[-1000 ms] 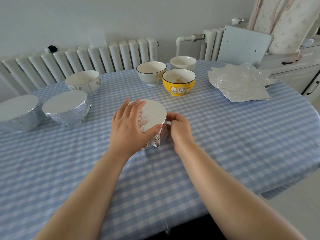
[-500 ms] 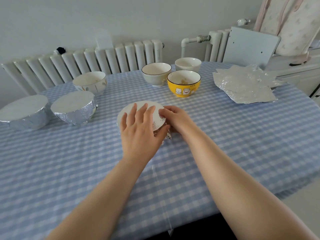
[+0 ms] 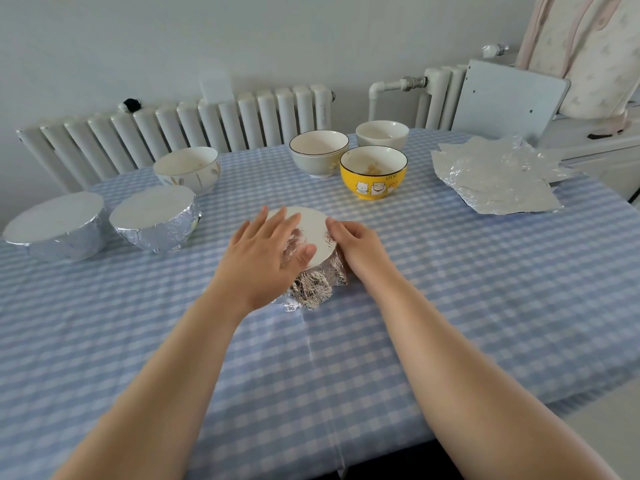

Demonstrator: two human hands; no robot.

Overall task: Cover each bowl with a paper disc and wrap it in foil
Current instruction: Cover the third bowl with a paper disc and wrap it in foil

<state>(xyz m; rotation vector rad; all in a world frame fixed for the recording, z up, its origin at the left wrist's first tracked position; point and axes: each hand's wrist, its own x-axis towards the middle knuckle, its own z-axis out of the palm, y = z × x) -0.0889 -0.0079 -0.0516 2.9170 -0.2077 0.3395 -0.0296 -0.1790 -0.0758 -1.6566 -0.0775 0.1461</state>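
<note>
Table under blue-and-white checked cloth (image 3: 485, 306): bore everything listed. Both forearms reached across it from the near edge.

Crumpled silver foil sheets (image 3: 495, 178): lay far right, well apart from the hands.

Two foil-wrapped, disc-topped bowls (image 3: 156, 223): stood side by side, far left.

Four uncovered bowls, among them a yellow cat-print bowl (image 3: 373, 176): stood near the far edge.

Foil-wrapped bowl (image 3: 317, 280) with white paper disc (image 3: 313, 233): stood mid-table, between the hands.

Left hand (image 3: 263, 261): lay flat, fingers straight and spread, pressing the disc.

Right hand (image 3: 356, 244): fingers curved against the bowl's foil rim, pressing it; not plainly clamped.
</note>
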